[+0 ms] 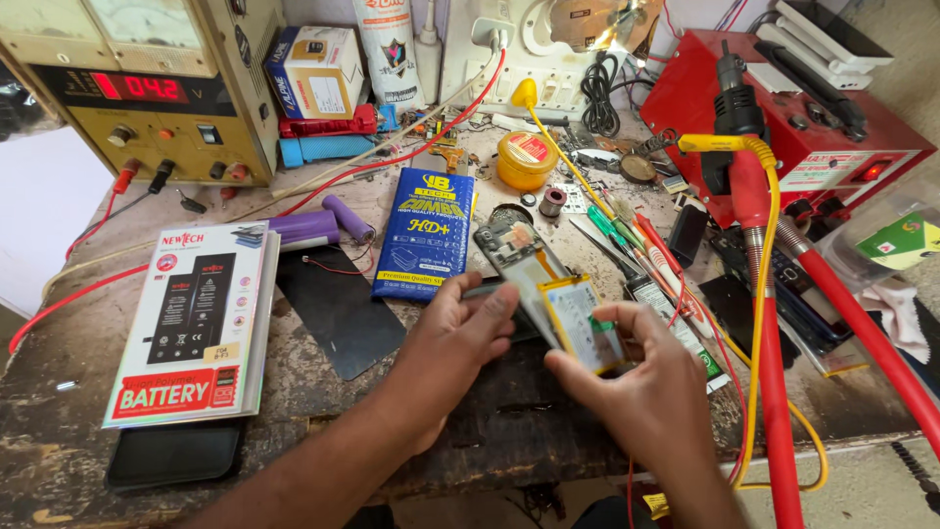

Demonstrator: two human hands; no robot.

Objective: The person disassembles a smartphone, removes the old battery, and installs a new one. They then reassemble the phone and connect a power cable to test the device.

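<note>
On the worn table (59, 431) a white battery box (196, 318) lies at the left. The left hand (460, 338) pinches the opened phone (514, 257) near the middle. Just right of it, the right hand (651, 382) grips a flat battery (586, 323), tilted over the phone.

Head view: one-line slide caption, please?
Both hands, left and right, hold an opened phone and flat battery over cluttered workbench.

The open phone (509, 257) lies on the table (59, 431) behind both hands; the flat battery (585, 324) sits between them; the battery box (196, 323) lies far left; the soldering station (783, 108) stands behind, right.
</note>
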